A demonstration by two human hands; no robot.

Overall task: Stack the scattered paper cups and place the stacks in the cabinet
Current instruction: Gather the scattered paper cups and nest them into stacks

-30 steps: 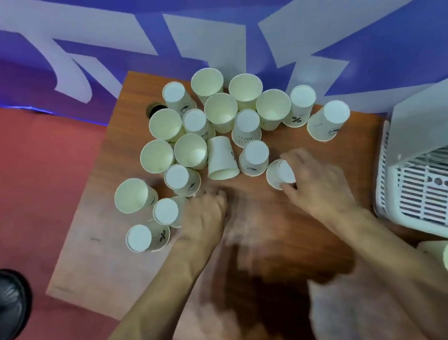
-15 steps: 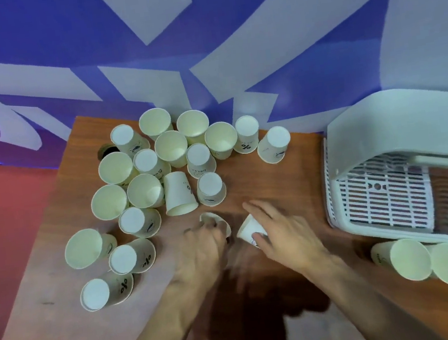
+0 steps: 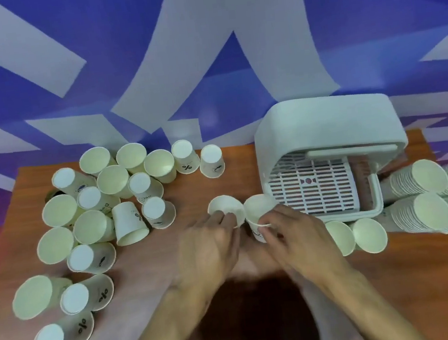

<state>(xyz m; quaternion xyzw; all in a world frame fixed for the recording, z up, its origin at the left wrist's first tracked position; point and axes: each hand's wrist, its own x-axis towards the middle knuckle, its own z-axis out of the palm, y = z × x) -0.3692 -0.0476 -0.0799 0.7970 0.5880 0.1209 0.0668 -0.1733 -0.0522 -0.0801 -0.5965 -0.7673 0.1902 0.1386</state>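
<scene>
Your left hand [image 3: 212, 244] has its grip closed on one paper cup [image 3: 226, 212], fingers pinching the near rim, and your right hand [image 3: 293, 234] is closed in the same way on a second cup [image 3: 259, 210]. In the head view, the only one given, both cups are held mouth up and side by side, rims almost touching, above the bench [image 3: 427, 272]. I judge you hold them like this to drop one into the other. Both wrists bend inward, forearms coming up from the lower edge to meet in the middle.

The scattered cups [image 3: 94, 228] lie to your left, some upright, some upside down, one on its side. The white cabinet [image 3: 328, 131] stands open just to your right, its slotted tray showing. Finished stacks [image 3: 416, 185] lie on their sides beyond it, not yet inside.
</scene>
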